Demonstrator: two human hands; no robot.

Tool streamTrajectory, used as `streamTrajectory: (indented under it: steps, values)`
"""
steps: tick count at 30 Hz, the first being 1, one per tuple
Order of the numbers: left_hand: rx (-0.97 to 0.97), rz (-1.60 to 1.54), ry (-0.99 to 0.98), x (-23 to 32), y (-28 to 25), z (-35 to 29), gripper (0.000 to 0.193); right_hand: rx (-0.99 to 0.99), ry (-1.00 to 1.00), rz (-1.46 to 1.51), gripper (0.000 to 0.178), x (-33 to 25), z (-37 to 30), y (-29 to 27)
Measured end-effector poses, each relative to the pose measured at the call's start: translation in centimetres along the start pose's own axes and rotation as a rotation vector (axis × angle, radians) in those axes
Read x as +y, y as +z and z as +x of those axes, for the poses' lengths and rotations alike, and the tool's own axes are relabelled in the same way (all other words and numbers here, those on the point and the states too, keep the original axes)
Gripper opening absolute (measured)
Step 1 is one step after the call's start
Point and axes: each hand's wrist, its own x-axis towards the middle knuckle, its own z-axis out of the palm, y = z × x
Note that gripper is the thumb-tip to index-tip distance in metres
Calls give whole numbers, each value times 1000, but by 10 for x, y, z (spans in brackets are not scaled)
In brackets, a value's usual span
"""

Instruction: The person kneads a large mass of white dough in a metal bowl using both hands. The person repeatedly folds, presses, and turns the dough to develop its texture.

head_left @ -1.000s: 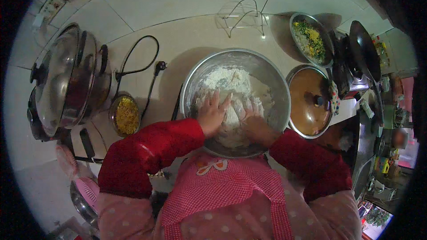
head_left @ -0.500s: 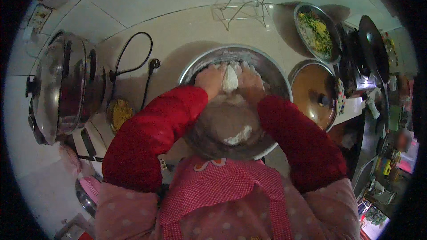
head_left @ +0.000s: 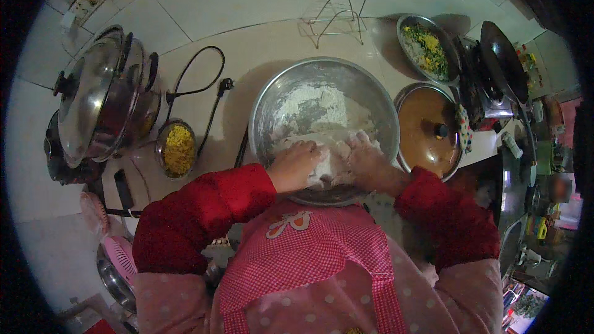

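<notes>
In the bowl: the dough (head_left: 331, 161) lies at the near side of my big steel mixing bowl (head_left: 377, 96), a pale lump under both my hands.
Left hand: my left hand (head_left: 297, 164) is curled over the left part of the dough, fingers bent and pressed together against it.
Right hand: my right hand (head_left: 365, 161) lies flat on the right part of the dough, fingers close together and dusted white, pressing down.
Flour: loose white flour (head_left: 312, 108) coats the far side of the bowl's bottom, apart from the lump.
Sleeves: my red sleeves (head_left: 198, 210) come in from below on both sides, over a pink checked apron (head_left: 303, 260).
Right of the bowl: a pan with a brown lid (head_left: 427, 127) sits just beside the bowl's rim; beyond it a steel dish of chopped green and yellow filling (head_left: 427, 49), and a dark wok (head_left: 504, 62) further right.
Behind the bowl: a wire rack (head_left: 334, 21) stands on the counter near the wall tiles.
Left of the bowl: a small bowl of yellow kernels (head_left: 178, 148), a black power cord (head_left: 198, 86) looping on the counter, and a steel pot with a glass lid (head_left: 99, 105) well to the left.
</notes>
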Motion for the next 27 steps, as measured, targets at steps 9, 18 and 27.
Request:
streamTrajectory:
  steps: [9,18,27]
  values:
    - [57,0,-81,-28,48,33,15,363,166,-195,33,-7,37,32]
    - [92,-29,-112,-98,51,84,14,145,162,-234,48,36,103,12]
    - [-173,54,-239,-96,12,116,41,121,15,131,57,111,141,53]
